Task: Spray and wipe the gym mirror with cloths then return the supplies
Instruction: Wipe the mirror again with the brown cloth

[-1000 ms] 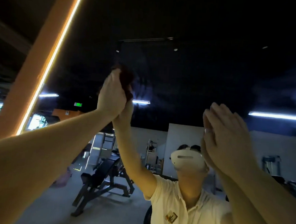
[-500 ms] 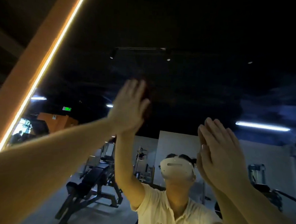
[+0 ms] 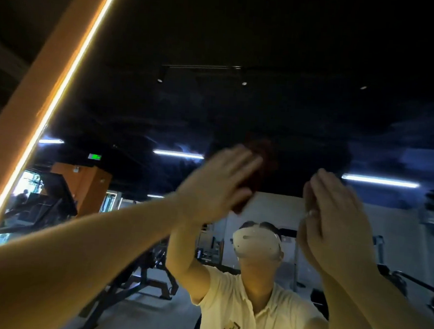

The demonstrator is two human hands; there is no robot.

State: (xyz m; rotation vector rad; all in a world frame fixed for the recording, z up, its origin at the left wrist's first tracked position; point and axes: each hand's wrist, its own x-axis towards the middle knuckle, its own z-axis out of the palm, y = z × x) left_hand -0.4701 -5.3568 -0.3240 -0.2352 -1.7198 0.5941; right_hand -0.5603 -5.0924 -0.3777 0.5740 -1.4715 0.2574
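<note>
The gym mirror [image 3: 239,109] fills the view and reflects a dark ceiling and me. My left hand [image 3: 217,182] is raised at the centre and blurred by motion. Its straight fingers press a dark red cloth [image 3: 265,164] flat against the glass, and only the cloth's upper and right edge shows past the fingers. My right hand [image 3: 334,222] is raised to the right, fingers straight and together, palm against the mirror and meeting its own reflection. Whether anything lies under that palm is hidden.
The mirror's orange frame with a lit LED strip [image 3: 43,113] slants up the left side. A weight bench [image 3: 137,279], other gym machines and ceiling tube lights [image 3: 380,180] appear in the reflection. No spray bottle is in view.
My left hand has swept the red cloth rightward and downward across the glass, from upper left toward the centre. My right hand has stayed flat on the mirror at nearly the same spot.
</note>
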